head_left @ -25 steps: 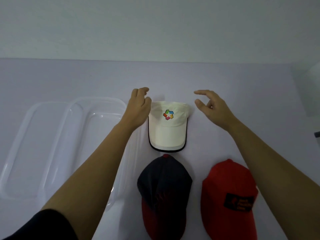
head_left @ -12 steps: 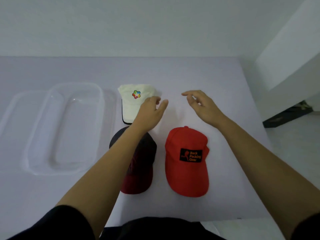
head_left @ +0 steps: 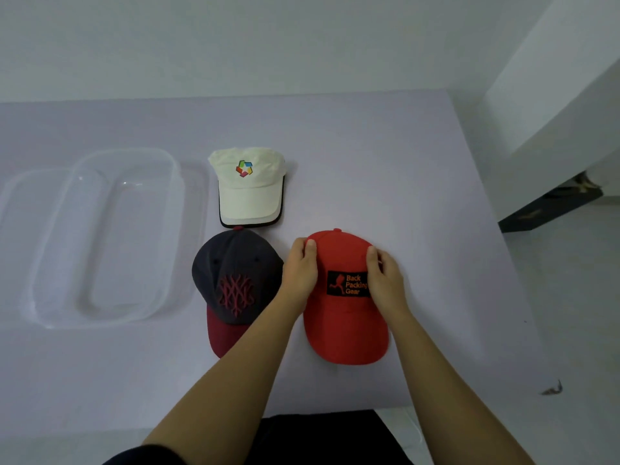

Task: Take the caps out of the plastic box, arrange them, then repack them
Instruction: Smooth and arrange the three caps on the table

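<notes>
The table (head_left: 369, 169) is a pale lilac under a whitish wall (head_left: 268, 41). The plastic box (head_left: 110, 236) is clear and colourless, the lilac showing through it. The white cap (head_left: 250, 193) is cream with a black edge to its brim and a small emblem in red, orange, green, blue and magenta. The navy cap (head_left: 235, 283) has a dark crown, a maroon lattice pattern on the front and a maroon brim. The red cap (head_left: 342, 323) is bright red, with a black patch lettered in orange beside an orange running figure.
</notes>
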`<state>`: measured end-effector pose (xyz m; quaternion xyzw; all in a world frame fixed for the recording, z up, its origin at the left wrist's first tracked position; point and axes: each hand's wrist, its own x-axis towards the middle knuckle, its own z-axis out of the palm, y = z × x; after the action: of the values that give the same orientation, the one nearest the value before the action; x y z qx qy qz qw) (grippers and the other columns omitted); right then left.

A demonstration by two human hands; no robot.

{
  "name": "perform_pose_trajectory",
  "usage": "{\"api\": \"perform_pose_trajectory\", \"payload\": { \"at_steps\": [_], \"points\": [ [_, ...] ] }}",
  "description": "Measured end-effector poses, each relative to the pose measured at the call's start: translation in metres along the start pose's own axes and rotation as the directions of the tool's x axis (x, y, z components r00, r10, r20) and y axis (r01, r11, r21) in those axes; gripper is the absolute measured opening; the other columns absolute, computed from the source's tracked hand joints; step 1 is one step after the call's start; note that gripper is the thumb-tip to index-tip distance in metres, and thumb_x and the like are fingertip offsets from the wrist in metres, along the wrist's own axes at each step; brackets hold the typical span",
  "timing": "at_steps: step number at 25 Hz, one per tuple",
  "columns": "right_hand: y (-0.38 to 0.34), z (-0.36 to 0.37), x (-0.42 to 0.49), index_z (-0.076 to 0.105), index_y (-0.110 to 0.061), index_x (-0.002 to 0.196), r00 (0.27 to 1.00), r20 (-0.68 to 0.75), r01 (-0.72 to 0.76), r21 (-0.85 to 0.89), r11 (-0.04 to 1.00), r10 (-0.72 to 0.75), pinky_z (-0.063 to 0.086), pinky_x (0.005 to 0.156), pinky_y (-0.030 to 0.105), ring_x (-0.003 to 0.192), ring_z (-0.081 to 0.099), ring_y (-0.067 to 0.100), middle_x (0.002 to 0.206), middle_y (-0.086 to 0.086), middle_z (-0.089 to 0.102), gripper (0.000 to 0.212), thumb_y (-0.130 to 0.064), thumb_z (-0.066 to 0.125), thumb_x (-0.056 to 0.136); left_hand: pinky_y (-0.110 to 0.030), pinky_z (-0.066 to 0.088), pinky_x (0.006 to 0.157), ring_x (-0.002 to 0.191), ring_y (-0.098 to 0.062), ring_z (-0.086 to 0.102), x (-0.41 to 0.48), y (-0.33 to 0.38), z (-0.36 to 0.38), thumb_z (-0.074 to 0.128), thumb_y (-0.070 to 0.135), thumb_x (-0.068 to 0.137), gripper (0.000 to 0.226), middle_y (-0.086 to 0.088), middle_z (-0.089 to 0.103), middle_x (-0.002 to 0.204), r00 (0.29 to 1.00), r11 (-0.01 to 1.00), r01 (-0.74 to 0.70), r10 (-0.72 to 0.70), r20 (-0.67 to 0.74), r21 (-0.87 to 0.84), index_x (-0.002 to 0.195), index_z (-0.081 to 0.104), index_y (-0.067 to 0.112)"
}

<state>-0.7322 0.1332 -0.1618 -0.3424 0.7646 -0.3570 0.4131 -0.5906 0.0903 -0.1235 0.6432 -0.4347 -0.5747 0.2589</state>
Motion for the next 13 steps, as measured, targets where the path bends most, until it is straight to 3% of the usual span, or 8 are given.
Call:
{"api": "perform_pose_trajectory", "payload": {
  "at_steps": [3,5,7,10,13],
  "points": [
    [-0.005,0.0,0.006,0.063,-0.004,0.101,0.979,-0.164,0.11,-0.087,0.99,-0.123,0.045,0.094,0.037,0.102,0.054,0.02,0.109,0.009,0.055,0.039,-0.038,0.045,0.096,-0.026,0.044,0.072,0.08,-0.009,0.05,0.001,0.001,0.004,0.029,0.031,0.102,0.027,0.005,0.053,0.087,0.998,0.998,-0.058,0.057,-0.035,-0.023,0.107,0.049,0.014],
    [-0.011,-0.002,0.004,0.055,-0.009,0.078,0.95,-0.232,0.192,-0.092,0.977,-0.209,0.046,0.071,0.035,0.073,0.051,0.016,0.079,0.003,0.051,0.033,-0.032,0.043,0.098,-0.024,0.043,0.069,0.077,-0.007,0.05,0.0,0.003,0.009,0.028,0.03,0.102,0.027,0.005,0.053,0.086,0.995,0.996,-0.09,0.089,-0.04,-0.007,0.106,0.049,0.013],
    [-0.016,0.001,0.001,0.046,-0.007,0.074,0.961,-0.212,0.176,-0.016,0.984,-0.175,0.038,0.057,0.031,0.056,0.041,0.011,0.062,-0.001,0.044,0.04,-0.034,0.035,0.1,-0.026,0.041,0.064,0.071,-0.008,0.047,-0.001,0.005,0.016,0.027,0.03,0.102,0.028,0.005,0.05,0.079,0.991,0.996,-0.084,0.084,-0.104,0.005,0.101,0.049,0.012],
    [-0.011,0.009,0.005,0.051,-0.002,0.083,0.987,-0.143,0.097,0.153,0.984,-0.075,0.044,0.066,0.03,0.066,0.05,0.012,0.073,0.004,0.054,0.047,-0.043,0.032,0.099,-0.025,0.036,0.056,0.06,-0.009,0.04,0.001,0.006,0.023,0.029,0.033,0.101,0.032,0.003,0.042,0.067,0.967,0.998,-0.044,0.031,-0.254,-0.046,0.087,0.047,0.011],
    [-0.008,0.01,0.015,0.041,-0.009,0.063,0.997,-0.069,-0.012,0.376,0.926,0.041,0.04,0.06,0.032,0.062,0.044,0.018,0.064,0.003,0.045,0.052,-0.051,0.04,0.094,-0.027,0.034,0.054,0.056,-0.01,0.037,0.005,0.001,0.024,0.028,0.033,0.101,0.036,0.002,0.037,0.062,0.939,0.994,-0.106,0.095,-0.331,-0.015,0.077,0.041,0.01]
  ]
}}
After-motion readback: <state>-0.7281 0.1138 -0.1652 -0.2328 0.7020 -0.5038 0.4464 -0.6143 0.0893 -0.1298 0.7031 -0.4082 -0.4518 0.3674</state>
